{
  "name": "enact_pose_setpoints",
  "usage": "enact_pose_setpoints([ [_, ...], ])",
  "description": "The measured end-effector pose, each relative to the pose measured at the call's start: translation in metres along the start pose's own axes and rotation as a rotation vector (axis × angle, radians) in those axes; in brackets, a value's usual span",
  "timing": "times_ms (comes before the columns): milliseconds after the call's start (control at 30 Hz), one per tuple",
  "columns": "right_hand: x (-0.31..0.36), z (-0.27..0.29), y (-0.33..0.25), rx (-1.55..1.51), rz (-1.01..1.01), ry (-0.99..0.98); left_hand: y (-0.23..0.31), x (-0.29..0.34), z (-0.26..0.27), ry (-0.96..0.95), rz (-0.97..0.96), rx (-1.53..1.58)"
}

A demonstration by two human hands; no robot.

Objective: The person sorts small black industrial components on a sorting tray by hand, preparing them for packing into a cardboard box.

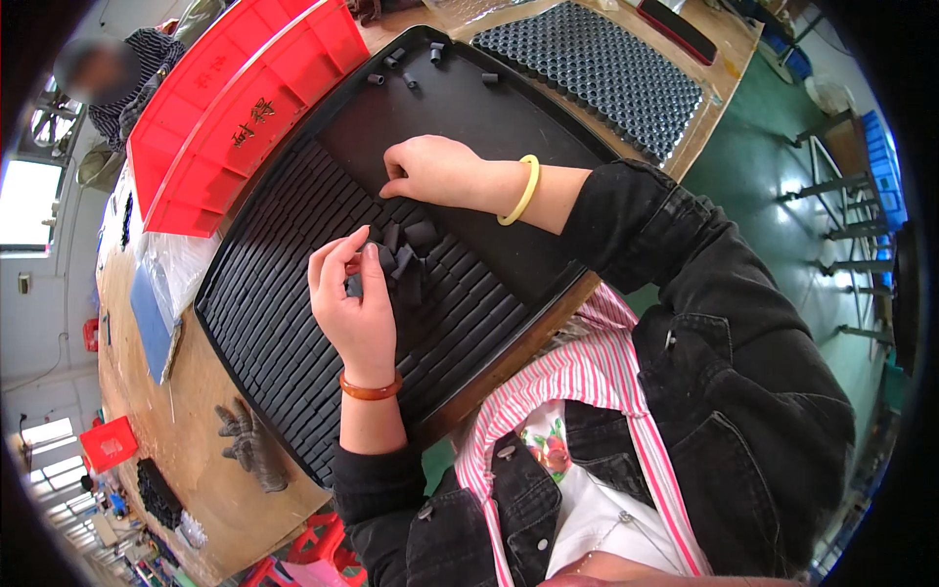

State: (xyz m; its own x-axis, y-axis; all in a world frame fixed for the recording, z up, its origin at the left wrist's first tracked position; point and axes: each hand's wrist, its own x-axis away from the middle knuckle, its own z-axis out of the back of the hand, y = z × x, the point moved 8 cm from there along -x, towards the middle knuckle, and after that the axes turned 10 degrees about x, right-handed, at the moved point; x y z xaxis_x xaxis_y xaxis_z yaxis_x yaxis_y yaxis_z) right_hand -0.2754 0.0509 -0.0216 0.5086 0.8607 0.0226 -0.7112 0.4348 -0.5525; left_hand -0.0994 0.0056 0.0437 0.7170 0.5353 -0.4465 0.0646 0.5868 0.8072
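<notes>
A large black tray [469,137] lies before me, filled on its left and near side with close rows of short black cylinders [293,245]. On top of these rows rests a small loose heap of the same black cylinders [409,262]. My left hand [352,293], with a brown-orange bangle, curls at the heap's left edge; dark pieces show between its thumb and fingers. Just beyond the heap, my right hand [430,171], with a yellow bangle, is bent down in a pinch at the row ends. Whatever its fingertips hold is hidden.
Several loose tubes [435,53] lie at the tray's far end. Past it stands a block of upright tubes [597,73]. A red crate [245,108] leans over the tray's left edge. A dark glove [252,448] lies on the wooden table [210,391]. Another person [147,68] is at far left.
</notes>
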Motion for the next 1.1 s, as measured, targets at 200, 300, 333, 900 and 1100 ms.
enact_pose_setpoints([
  [200,-0.003,0.009,0.007,-0.104,0.066,0.184,-0.002,0.0,0.004,0.025,0.006,-0.004],
  [300,0.0,0.005,0.006,-0.096,0.116,0.15,-0.007,0.001,0.0,0.016,0.02,-0.004],
  [333,0.002,0.003,0.001,-0.053,0.129,0.113,-0.007,0.001,0.0,0.014,0.018,-0.007],
  [900,0.034,0.023,-0.021,-0.17,0.294,-0.266,-0.004,0.0,0.003,0.025,0.026,-0.012],
  [1100,0.045,0.013,-0.036,0.123,0.367,-0.166,-0.002,0.001,0.005,0.018,0.029,-0.007],
])
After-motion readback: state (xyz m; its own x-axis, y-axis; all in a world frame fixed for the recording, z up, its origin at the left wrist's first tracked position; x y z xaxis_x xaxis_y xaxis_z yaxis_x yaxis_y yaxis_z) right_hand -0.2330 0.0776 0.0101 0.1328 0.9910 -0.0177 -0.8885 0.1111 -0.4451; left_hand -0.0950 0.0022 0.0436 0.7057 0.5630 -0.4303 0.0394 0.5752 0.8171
